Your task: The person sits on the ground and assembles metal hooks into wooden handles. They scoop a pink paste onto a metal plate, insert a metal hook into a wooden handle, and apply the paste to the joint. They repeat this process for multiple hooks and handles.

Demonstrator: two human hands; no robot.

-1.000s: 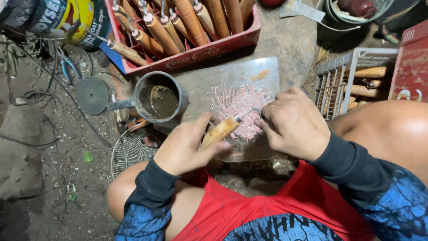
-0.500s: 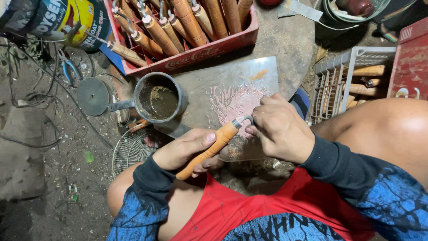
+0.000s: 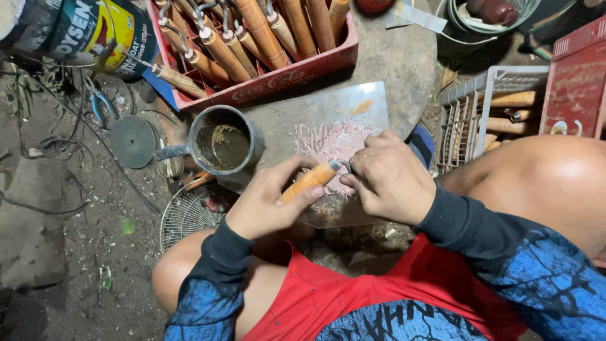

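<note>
The wooden tool handle [image 3: 310,179] now lies shorter in the left hand [image 3: 268,202] — drawn up toward the right hand [image 3: 388,180]. Left grips the handle, right pinches its metal end over the flat sharpening slab [image 3: 328,136]; this looks like honing — next calls for steady pressure.

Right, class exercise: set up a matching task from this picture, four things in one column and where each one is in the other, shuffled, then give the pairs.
Things:
1. wooden handle
2. metal cup
3. red crate
4. white basket

Places:
A. at the top, full of wooden-handled tools
B. held in the left hand, with the right hand at its metal end
C. at the right, beside the knee
D. left of the metal sheet, murky liquid inside

Pairs: 1-B, 2-D, 3-A, 4-C
</note>
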